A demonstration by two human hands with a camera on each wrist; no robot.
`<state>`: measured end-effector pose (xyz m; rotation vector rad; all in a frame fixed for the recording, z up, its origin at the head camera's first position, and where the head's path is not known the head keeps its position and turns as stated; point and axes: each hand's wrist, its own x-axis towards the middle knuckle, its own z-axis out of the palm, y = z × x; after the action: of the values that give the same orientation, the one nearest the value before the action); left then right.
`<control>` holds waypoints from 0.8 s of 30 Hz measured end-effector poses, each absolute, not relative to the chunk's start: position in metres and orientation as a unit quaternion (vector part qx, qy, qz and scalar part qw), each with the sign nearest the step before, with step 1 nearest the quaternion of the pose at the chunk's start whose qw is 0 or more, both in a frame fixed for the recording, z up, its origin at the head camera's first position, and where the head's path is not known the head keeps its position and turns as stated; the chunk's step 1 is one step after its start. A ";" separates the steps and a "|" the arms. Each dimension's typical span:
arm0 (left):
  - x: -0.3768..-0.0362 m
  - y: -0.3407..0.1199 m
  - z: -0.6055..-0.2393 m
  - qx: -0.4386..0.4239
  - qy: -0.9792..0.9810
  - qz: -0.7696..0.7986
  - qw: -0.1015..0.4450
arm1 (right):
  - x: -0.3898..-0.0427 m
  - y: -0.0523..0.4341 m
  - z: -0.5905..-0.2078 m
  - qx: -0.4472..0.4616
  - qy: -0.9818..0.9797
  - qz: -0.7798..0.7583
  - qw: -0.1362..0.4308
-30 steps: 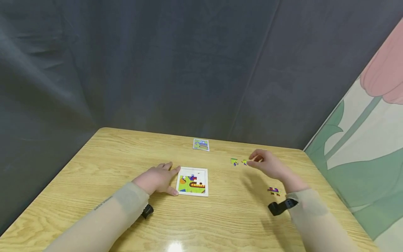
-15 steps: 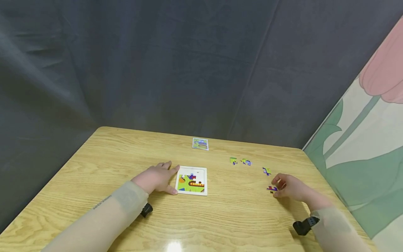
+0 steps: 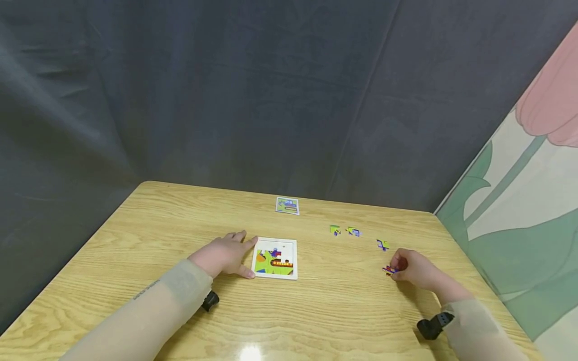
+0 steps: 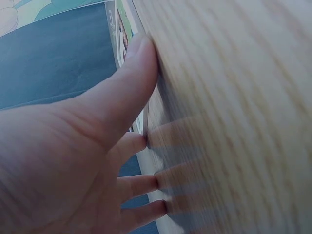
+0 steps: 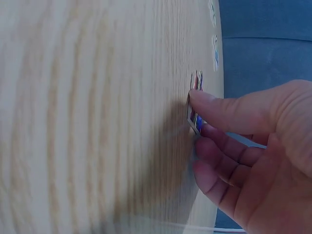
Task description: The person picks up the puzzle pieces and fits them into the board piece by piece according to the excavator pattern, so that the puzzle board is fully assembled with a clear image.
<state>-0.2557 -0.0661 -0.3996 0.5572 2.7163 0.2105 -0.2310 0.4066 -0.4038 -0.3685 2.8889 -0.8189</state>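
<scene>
A white-framed puzzle tray [image 3: 295, 260] lies flat on the table, partly filled with colourful pieces that form part of a vehicle picture. Spread along its left side, my left hand [image 3: 226, 254] touches the edge with thumb and index finger; the left wrist view shows the fingertips resting on the wood. Farther right, my right hand [image 3: 414, 268] pinches a red and purple puzzle piece [image 3: 388, 269] between thumb and fingers. In the right wrist view this puzzle piece [image 5: 199, 118] is tilted, close to the tabletop, and the thumb hides part of it.
Three loose puzzle pieces lie on the wooden table [image 3: 334, 306]: a green one [image 3: 334, 229], a yellow and blue one [image 3: 353, 231], and another [image 3: 383, 244] near my right hand. A small picture card [image 3: 287, 205] is at the back, before a dark curtain [image 3: 253, 100].
My right hand has let go of a loose piece near the back, moved right and toward me, and pinched the red and purple puzzle piece. My left hand has stayed at the tray.
</scene>
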 end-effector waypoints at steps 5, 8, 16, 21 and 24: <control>-0.255 -0.066 -0.398 0.199 0.961 0.074 0.179 | -0.231 0.404 -0.405 -0.127 0.951 -0.278 0.054; -0.255 -0.066 -0.398 0.199 0.961 0.072 0.179 | -0.230 0.401 -0.406 -0.126 0.952 -0.275 0.053; -0.255 -0.067 -0.399 0.198 0.960 0.076 0.180 | -0.236 0.388 -0.406 -0.096 0.947 -0.301 0.062; -0.255 -0.067 -0.399 0.198 0.960 0.075 0.182 | -0.248 0.361 -0.400 -0.093 0.907 -0.403 0.086; -0.256 -0.066 -0.399 0.200 0.960 0.071 0.181 | -0.256 0.335 -0.392 -0.114 0.883 -0.445 0.100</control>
<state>-0.2560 -0.0661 -0.3989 0.5638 2.7128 0.2016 -0.2556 0.3353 -0.3923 -0.3382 2.6089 -1.3139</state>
